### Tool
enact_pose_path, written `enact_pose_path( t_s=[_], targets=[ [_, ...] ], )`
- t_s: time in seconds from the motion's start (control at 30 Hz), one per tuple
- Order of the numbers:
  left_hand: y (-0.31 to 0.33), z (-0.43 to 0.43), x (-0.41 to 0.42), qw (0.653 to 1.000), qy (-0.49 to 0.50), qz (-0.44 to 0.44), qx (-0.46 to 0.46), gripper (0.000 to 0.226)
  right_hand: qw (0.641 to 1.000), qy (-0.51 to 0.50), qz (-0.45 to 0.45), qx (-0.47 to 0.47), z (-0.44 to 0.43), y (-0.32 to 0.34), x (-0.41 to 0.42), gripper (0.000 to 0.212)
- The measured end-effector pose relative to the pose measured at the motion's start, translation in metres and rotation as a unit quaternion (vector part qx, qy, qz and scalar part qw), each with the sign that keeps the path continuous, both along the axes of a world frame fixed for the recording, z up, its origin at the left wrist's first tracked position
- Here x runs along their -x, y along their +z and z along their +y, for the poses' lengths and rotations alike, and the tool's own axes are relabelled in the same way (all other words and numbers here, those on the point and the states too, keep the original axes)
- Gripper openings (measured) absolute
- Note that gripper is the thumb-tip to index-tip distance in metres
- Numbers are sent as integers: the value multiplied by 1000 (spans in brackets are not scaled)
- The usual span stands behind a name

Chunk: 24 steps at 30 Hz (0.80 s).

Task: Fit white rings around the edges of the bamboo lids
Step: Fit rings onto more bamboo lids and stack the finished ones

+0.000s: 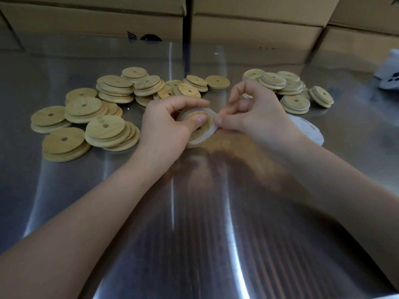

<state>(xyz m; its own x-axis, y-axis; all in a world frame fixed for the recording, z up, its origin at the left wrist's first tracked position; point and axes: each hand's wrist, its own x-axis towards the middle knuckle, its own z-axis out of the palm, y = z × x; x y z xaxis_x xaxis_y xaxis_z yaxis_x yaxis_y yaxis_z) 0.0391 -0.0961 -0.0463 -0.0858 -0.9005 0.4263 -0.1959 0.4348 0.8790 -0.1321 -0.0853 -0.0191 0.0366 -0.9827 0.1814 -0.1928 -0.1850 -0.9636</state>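
My left hand grips a round bamboo lid at the middle of the steel table, thumb pressed on its face. A white ring loops loosely around that lid, and my right hand pinches the ring at the lid's right edge. Several bare bamboo lids with centre holes lie heaped to the left and behind. To the right sits a smaller heap of lids with white rings fitted round their edges.
A pile of loose white rings lies just right of my right wrist. Cardboard boxes line the far edge of the shiny metal table. A white object with dark holes sits at the far right.
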Motion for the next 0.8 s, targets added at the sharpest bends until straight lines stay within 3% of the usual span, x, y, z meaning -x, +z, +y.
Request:
enact_pose_path(
  t_s=[0.33, 0.53, 0.8],
  targets=[
    [0, 3, 2, 996, -52, 48, -48, 31, 997, 47, 23, -58, -3, 7, 9, 36],
    [-1, 5, 3, 996, -54, 50, -48, 32, 994, 29, 107, 20, -2, 4, 6, 36],
    [-3, -1, 1, 997, -47, 52, -44, 32, 996, 8, 76, 44, -1, -1, 0, 33]
  ],
)
